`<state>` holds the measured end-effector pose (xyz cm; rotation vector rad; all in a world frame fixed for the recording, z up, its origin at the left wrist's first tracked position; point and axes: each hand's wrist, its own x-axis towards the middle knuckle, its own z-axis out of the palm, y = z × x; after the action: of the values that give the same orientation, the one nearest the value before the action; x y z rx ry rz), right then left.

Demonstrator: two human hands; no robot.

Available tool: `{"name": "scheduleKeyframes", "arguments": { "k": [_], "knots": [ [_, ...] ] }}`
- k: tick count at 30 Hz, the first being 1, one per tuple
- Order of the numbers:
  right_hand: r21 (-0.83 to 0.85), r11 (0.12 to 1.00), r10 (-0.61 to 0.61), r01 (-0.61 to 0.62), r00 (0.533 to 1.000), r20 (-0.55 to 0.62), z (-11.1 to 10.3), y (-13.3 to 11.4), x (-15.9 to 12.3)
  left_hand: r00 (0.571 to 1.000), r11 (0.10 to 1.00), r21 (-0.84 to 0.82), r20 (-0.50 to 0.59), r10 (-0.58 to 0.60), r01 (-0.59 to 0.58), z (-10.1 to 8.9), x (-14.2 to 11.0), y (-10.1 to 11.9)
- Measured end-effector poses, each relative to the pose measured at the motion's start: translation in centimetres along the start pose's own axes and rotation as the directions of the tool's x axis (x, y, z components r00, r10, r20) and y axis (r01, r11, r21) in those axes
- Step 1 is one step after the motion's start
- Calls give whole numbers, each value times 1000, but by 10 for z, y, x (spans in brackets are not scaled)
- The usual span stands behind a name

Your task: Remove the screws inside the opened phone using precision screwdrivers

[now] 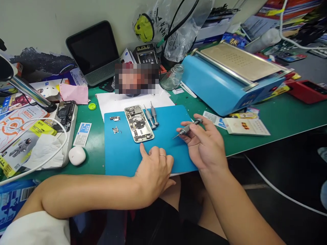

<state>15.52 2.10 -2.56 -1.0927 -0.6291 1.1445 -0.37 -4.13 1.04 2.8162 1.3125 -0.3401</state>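
In my right hand is a grey precision screwdriver, held between thumb and fingers over the right side of the blue mat. Its thin tip points left. My left hand rests at the mat's front edge, holding nothing, with one finger stretched to the bottom edge of an opened phone and the others loosely bent. The phone's inner parts face up. Two more screwdrivers lie to its right. Small phone parts lie to its left.
A blue heating-plate machine stands at the back right, beside a glass jar. On the left are a white earbud case, a white tray and a lamp. A dark-screened smart display leans behind.
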Motion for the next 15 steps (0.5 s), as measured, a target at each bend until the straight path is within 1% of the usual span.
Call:
{"name": "scheduleKeyframes", "arguments": {
  "k": [3, 5, 6, 8, 10, 11, 12, 14, 15],
  "knots": [
    [5, 1000, -14, 14, 1000, 7, 0, -1, 1, 999, 1000, -23, 36, 14, -13, -10, -2, -1],
    [3, 999, -45, 45, 999, 4, 1, 0, 0, 997, 998, -61, 75, 36, -32, -22, -1, -7],
    [2, 998, -59, 59, 998, 2, 1, 0, 0, 996, 996, -86, 88, 31, -23, -30, 0, -12],
    [-1, 997, -73, 73, 997, 5, 1, 1, 0, 996, 996, -68, 74, -47, 52, -46, 4, -27],
    [-5, 997, -75, 75, 997, 10, 0, 2, 1, 991, 992, -12, 50, -126, 127, -59, 9, -46],
    [-8, 997, -78, 78, 997, 11, -1, 3, 1, 983, 985, 23, 63, -170, 169, -64, 12, -56],
    [-12, 997, -82, 82, 997, 14, -2, 3, 2, 973, 978, 54, 103, -206, 202, -67, 15, -65],
    [-16, 996, -91, 91, 996, 19, -3, 3, 2, 939, 956, 117, 193, -286, 267, -69, 20, -81],
    [-15, 995, -94, 94, 995, 21, -3, 4, 3, 926, 951, 137, 226, -303, 278, -69, 23, -87]
  ]
}}
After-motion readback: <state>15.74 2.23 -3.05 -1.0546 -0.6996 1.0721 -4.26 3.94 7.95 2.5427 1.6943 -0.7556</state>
